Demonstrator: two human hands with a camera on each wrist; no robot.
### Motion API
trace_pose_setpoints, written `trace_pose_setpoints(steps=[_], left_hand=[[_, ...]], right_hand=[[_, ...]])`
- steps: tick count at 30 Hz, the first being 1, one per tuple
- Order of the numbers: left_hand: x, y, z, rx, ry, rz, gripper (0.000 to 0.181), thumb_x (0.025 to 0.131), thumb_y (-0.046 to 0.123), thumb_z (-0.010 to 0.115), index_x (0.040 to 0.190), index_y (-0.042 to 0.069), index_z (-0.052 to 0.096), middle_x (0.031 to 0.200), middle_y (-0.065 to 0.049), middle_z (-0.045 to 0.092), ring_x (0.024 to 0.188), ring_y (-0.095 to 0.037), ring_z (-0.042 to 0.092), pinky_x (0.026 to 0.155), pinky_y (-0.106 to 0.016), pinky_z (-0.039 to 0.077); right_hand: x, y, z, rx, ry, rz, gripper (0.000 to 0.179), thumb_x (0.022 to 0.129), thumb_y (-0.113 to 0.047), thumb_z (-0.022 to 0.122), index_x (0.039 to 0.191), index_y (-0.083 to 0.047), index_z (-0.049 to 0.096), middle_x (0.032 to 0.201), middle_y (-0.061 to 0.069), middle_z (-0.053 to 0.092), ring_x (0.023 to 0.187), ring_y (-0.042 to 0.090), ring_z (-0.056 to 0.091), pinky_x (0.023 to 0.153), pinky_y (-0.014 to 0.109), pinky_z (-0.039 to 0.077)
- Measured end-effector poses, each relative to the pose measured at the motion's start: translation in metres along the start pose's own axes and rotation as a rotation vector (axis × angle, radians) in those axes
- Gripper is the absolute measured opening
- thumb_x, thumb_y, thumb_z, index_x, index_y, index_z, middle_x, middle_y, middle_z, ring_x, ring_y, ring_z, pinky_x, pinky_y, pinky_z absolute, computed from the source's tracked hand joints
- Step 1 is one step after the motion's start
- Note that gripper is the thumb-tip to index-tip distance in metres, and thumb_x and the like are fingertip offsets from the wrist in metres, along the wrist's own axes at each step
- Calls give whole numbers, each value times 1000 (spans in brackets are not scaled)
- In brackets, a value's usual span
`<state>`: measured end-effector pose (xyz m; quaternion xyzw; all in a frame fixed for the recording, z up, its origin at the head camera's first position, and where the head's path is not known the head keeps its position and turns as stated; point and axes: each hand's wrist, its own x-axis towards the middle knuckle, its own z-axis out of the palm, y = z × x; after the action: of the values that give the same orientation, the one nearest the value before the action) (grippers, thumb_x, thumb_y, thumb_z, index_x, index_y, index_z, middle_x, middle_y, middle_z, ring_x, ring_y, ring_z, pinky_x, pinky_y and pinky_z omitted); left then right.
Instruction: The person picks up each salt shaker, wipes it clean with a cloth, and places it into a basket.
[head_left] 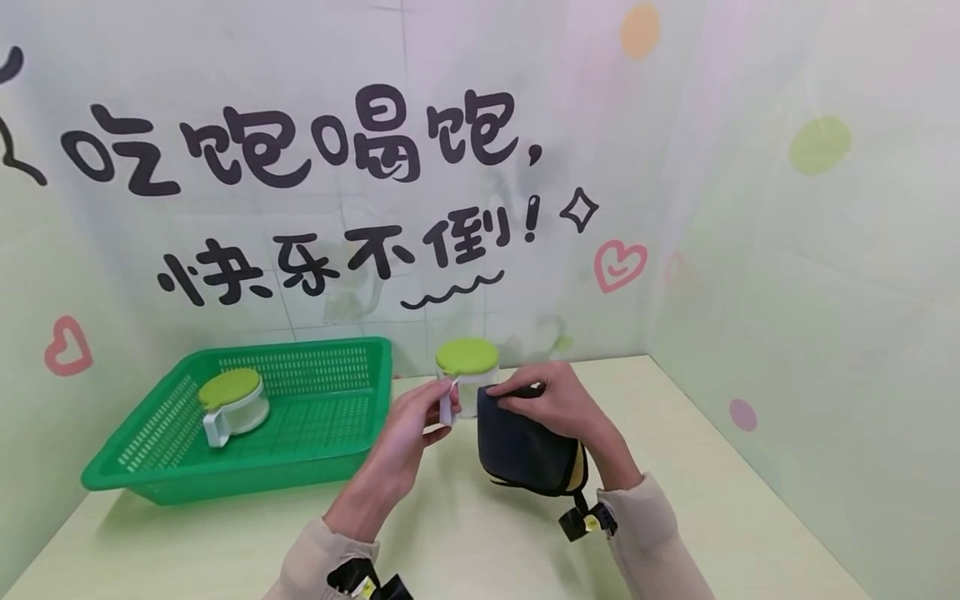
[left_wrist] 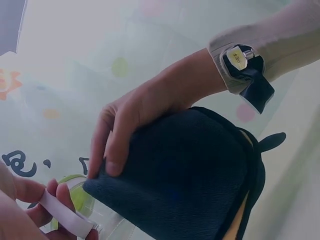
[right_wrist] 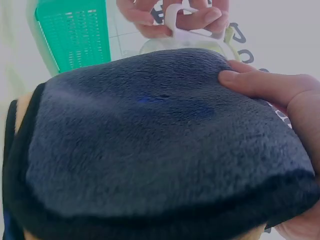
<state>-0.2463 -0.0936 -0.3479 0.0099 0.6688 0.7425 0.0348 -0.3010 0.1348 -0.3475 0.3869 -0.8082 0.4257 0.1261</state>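
Observation:
My left hand (head_left: 405, 425) grips the white handle (head_left: 446, 406) of a clear jar with a green lid (head_left: 467, 357). Fingers curl through that handle (left_wrist: 65, 215) in the left wrist view. Just right of the jar, my right hand (head_left: 558, 400) pinches a folded dark blue plush cloth (head_left: 525, 450) at its upper edge between thumb and fingers. Black trim, a tan underside and a small hanging loop (left_wrist: 272, 142) belong to the cloth. From the right wrist, the cloth (right_wrist: 150, 140) fills most of the view and covers the lower part of the jar.
To the left on the pale table (head_left: 465, 533) stands a green perforated basket (head_left: 247, 479). A similar jar (head_left: 247, 412) with a green lid lies inside it, its handle toward me. Behind the table hangs a printed white backdrop (head_left: 525, 275), which continues along both sides.

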Motion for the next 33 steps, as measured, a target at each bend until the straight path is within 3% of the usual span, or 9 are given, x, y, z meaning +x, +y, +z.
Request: trace_pose_setpoints(steps=[5, 12, 33], left_hand=[[-1, 2, 2, 8, -10, 1, 29, 107, 35, 51, 99, 11, 65, 97, 0, 63, 96, -21, 56, 90, -38, 42], [-5, 3, 0, 14, -22, -2, 32, 107, 37, 50, 103, 9, 64, 95, 0, 61, 96, -22, 55, 91, -38, 42], [-1, 6, -6, -66, -8, -30, 29, 106, 33, 51, 95, 10, 65, 87, 2, 60, 88, -20, 54, 89, -38, 42]], right_hand=[[-1, -3, -1, 2, 68, -54, 19, 88, -7, 80, 104, -16, 84, 97, 0, 81, 93, 10, 74, 84, 27, 58], [-4, -3, -3, 50, 110, 21, 18, 88, -6, 80, 103, -15, 84, 100, 3, 81, 98, 11, 74, 86, 25, 58], [-1, 7, -2, 38, -109, 41, 17, 87, -9, 81, 101, -17, 84, 95, -1, 81, 87, 5, 74, 77, 26, 57]])
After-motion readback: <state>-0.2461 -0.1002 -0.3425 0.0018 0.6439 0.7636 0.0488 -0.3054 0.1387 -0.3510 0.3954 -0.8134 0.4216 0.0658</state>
